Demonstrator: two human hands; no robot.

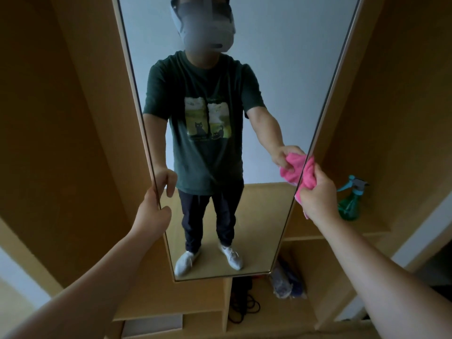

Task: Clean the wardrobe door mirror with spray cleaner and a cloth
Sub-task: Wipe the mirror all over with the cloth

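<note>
A tall mirror on an open wardrobe door fills the middle of the head view and reflects a person in a green T-shirt. My left hand grips the mirror's left edge, thumb on the glass side. My right hand grips a bunched pink cloth and holds it against the mirror's right edge; the cloth's reflection shows in the glass. A green spray bottle with a blue trigger head stands on a wardrobe shelf just right of my right hand.
Light wooden wardrobe panels flank the door on both sides. Below the shelf, a compartment holds a bluish plastic bag and tangled black cables. A white wall strip shows at the right.
</note>
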